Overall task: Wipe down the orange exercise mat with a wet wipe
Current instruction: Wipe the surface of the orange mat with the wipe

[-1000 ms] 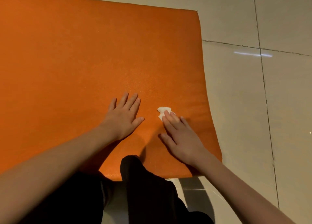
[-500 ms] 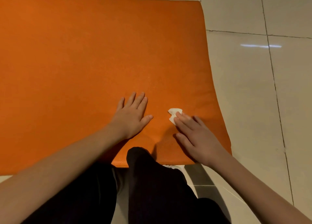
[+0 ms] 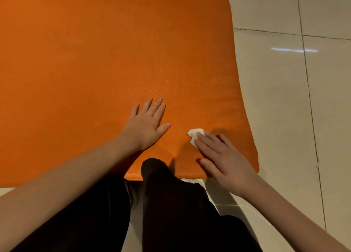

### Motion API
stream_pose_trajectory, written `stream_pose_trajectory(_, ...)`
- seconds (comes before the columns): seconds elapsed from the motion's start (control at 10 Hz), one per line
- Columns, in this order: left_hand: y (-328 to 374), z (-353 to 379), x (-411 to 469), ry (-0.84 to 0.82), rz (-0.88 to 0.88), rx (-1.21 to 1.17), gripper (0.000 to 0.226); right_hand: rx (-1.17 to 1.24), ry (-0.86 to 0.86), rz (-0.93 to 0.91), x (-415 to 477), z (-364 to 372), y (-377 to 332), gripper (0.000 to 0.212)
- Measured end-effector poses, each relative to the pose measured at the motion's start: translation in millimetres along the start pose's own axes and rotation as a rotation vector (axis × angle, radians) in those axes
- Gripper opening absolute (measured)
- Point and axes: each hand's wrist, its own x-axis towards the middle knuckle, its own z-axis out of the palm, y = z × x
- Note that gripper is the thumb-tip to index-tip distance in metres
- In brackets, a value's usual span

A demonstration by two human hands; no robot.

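Note:
The orange exercise mat [image 3: 114, 61] lies flat on the tiled floor and fills most of the head view. My left hand [image 3: 146, 124] rests palm down on it near the front edge, fingers spread, holding nothing. To its right, my right hand [image 3: 222, 156] lies flat on the mat close to the right front corner, its fingertips pressing a small crumpled white wet wipe [image 3: 193, 135] against the surface. Only the wipe's far left part shows beyond the fingers.
Glossy beige floor tiles [image 3: 284, 99] with dark grout lines border the mat on the right and at the back. My knees in black trousers [image 3: 167, 204] sit at the mat's front edge, one overlapping it.
My right hand and the wipe have shifted slightly to the right along the mat's front part. The left hand stays planted. The camera view has drifted a little.

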Motion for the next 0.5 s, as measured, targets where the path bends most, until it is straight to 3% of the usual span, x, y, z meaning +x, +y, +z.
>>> stream_pose_trajectory(0.2, -0.7, 1.0, 0.4, 0.016, -0.005, -0.011, 0.070, 0.054, 0.072, 0.061, 39.5, 4.6, -10.3, 0.081)
stream_pose_trajectory(0.4, -1.4, 2.7, -0.7, 0.028, 0.001, -0.011, 0.069, 0.159, -0.009, -0.134, -9.6, 10.6, 2.6, 0.060)
stream_pose_trajectory(0.5, -1.3, 2.9, -0.7, 0.028, 0.002, -0.015, 0.069, 0.099, 0.026, -0.123, -2.9, 9.4, 8.3, 0.057)
